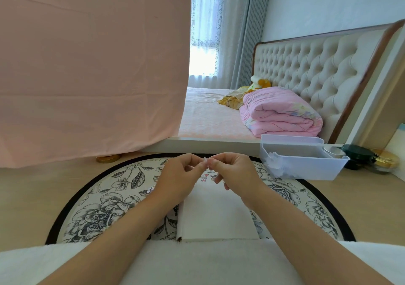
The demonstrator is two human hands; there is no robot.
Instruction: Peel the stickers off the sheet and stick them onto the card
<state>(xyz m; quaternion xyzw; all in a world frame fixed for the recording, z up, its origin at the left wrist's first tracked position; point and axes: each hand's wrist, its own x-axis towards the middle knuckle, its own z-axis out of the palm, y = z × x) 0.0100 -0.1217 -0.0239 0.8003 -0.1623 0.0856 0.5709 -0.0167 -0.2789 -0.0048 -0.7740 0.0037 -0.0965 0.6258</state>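
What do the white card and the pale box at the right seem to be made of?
The white card looks like matte paper or thin cardboard: flat, no shine, a fold-like edge at its left. The pale box seems to be translucent plastic with a smooth, slightly frosted finish, since its contents show dimly through the wall.

1. Worn on the head, aimed forward and down onto a round flowered surface (105, 197) just ahead.
2. Close in on left hand (182, 175) and right hand (234, 173) at mid-frame.
3. Wide-angle, reaching bed (208, 118) and window (203, 32) beyond, straight lines bowed at edges.
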